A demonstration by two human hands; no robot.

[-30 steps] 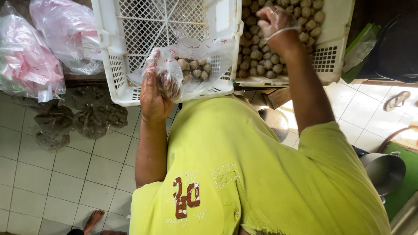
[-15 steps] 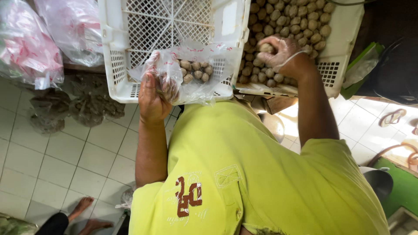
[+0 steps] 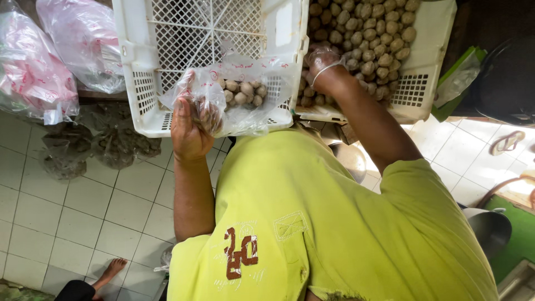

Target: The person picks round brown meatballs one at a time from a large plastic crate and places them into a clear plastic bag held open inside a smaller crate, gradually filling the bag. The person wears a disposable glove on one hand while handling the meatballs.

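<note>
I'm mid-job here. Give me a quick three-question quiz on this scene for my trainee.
1. True or false: the left hand has its grip on the clear plastic bag holding some brown round balls.
2. What does the gloved right hand reach into? A: a blue bucket. B: the white plastic lattice crate full of brown balls.
3. Fill in: the floor is covered in white ____.
Key: 1 true; 2 B; 3 tiles.

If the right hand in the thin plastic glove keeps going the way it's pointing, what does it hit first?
Most likely the heap of brown balls in the white crate: the right hand already reaches into it, apparently touching the balls, though depth is unclear.
</note>
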